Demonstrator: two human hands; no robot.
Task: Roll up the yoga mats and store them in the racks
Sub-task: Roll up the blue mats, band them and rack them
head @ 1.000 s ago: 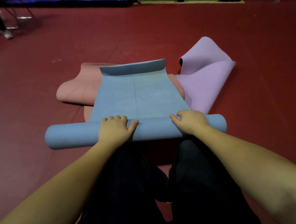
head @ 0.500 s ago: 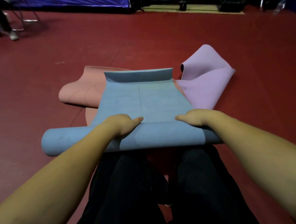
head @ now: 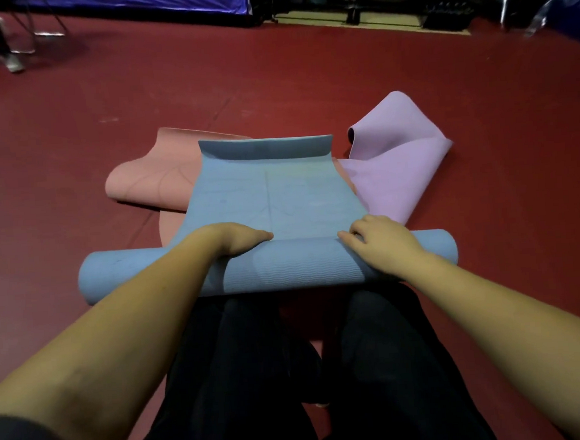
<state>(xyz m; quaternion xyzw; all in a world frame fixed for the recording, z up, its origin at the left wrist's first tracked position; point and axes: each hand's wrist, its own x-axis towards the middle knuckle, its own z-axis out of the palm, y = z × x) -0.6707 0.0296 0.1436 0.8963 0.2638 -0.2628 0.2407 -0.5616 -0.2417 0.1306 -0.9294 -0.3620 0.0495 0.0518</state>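
My left hand (head: 235,239) and right hand (head: 381,239) lie curled over the rolled part of the blue mat (head: 273,200) before my knees, and if one side pushes more, I think the roll goes crooked and loose.

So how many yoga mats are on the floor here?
3. The blue mat lies half rolled under both hands, the pink mat beneath it to the left, the purple mat crumpled to the right.
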